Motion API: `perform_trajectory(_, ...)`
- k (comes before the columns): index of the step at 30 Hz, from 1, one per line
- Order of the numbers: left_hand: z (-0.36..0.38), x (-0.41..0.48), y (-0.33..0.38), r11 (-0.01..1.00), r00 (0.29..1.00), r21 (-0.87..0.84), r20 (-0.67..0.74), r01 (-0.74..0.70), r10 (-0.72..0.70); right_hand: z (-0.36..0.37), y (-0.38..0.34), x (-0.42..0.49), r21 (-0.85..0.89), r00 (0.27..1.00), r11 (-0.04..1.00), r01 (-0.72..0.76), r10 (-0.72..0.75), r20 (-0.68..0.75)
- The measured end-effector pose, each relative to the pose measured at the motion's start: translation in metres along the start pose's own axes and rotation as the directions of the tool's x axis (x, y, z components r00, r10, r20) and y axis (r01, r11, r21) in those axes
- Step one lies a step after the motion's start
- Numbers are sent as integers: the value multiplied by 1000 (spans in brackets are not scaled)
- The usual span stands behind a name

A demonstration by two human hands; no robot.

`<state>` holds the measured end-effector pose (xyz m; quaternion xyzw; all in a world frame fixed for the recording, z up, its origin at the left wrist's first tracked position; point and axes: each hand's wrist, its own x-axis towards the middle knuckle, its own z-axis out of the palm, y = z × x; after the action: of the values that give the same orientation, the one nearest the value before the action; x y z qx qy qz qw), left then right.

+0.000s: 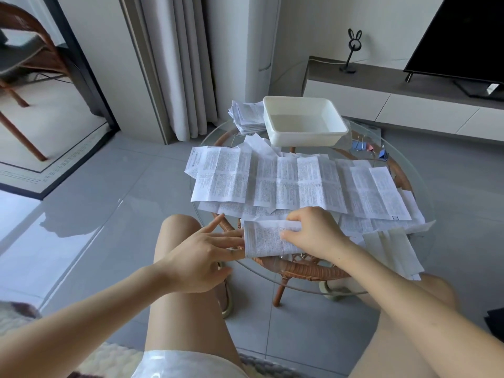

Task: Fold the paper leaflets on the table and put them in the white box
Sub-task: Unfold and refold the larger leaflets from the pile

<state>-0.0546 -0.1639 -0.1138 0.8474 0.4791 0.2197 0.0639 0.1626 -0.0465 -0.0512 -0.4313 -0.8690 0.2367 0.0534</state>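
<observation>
The right hand [316, 233] pinches a half-folded leaflet [266, 240] low in the middle of the frame, while the left hand [201, 257] lies flat against it. It looks mid-fold. Next, press the crease, then reach up to the empty white box [338, 118].

At the tabletop's [305, 285] near edge my right hand [313, 233] pinches a leaflet [264, 241]; my left hand [201, 252] touches it, fingers straight.

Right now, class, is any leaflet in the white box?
No, the box shows only its bare white floor, while a stack of leaflets lies beside it on the table.
</observation>
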Motion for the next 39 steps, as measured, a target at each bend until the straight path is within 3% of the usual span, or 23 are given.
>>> perform_trajectory(8,-3,-1,-7,992,999,-119,-38,-30,26,-2,-6,16,-91,998,996,-2,8,66)
perform_trajectory(13,-11,2,-4,1000,996,10,-89,-14,14,-4,-6,18,-119,994,993,4,9,111)
perform_trajectory(15,-20,12,4,993,968,-40,-225,107,-113,-6,-9,20,-118,992,993,5,10,129)
perform_trajectory(18,-34,44,19,897,842,-341,-360,280,-400,-9,-11,20,-87,989,996,-22,34,142)
perform_trajectory(20,-25,62,26,917,864,-292,-345,273,-368,-11,-10,21,-47,988,998,-46,53,147)
perform_trajectory(24,21,61,29,976,939,-28,-268,216,-215,-9,-7,21,-31,990,999,-39,43,134)
perform_trajectory(29,43,43,27,988,893,-55,-422,146,-155,-1,4,21,43,999,999,-26,24,39)
perform_trajectory(39,47,36,28,972,870,-20,-442,236,-220,3,4,25,-7,1000,1000,-4,4,-11)
